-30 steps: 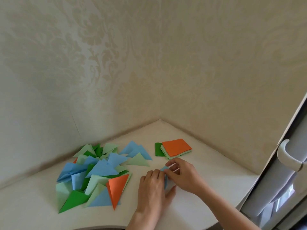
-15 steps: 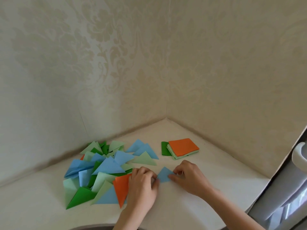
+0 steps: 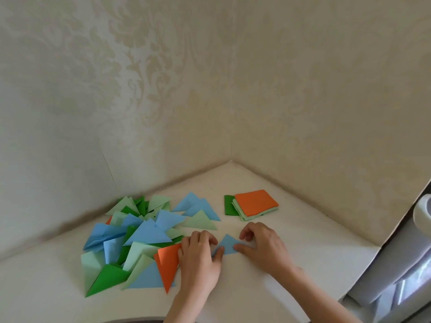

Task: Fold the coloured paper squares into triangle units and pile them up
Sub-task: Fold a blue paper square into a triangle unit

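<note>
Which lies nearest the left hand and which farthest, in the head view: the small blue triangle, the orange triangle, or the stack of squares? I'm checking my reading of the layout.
From the left hand:
1. The small blue triangle and the orange triangle: both touch it, too close to rank.
2. Stack of squares, far right, by the wall.

I see a light blue triangle (image 3: 227, 247) between my hands. The pile of folded triangles (image 3: 137, 241) mixes light blue, pale green, dark green and orange. The paper stack (image 3: 253, 205) shows orange over pale green and dark green. The wallpaper (image 3: 163, 89) is cream damask.
</note>
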The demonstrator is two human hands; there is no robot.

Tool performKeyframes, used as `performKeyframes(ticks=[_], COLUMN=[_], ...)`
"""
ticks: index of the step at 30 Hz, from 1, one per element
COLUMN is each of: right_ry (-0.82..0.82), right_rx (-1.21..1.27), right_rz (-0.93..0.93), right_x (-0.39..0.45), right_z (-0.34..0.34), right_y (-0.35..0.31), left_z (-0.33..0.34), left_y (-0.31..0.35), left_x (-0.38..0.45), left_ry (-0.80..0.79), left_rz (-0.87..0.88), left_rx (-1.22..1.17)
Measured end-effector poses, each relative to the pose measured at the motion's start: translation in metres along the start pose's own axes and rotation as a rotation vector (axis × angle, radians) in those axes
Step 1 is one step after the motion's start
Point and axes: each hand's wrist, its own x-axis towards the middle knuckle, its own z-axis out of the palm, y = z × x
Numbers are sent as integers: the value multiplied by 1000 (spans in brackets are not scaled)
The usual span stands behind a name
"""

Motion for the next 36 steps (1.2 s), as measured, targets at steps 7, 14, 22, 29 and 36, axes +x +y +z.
performKeyframes(ticks=[7, 14, 22, 29, 36], right_ry=[-11, 26, 50, 199, 160], right_rx=[90, 132, 124, 81, -207], right_rz=[-36, -55, -54, -75, -124], right_x=[-2, -7, -6, 14, 54], right_z=[-6, 0, 5, -15, -25], right_y=[7, 6, 8, 17, 32], left_z=[-10, -18, -19, -19, -29], left_y=[1, 7, 36, 28, -2], left_x=[0, 0, 7, 23, 64], left_ry=[-112, -152, -210, -192, -78], left_rz=[-2, 101, 18, 8, -9], left_rx=[-40, 33, 50, 13, 226])
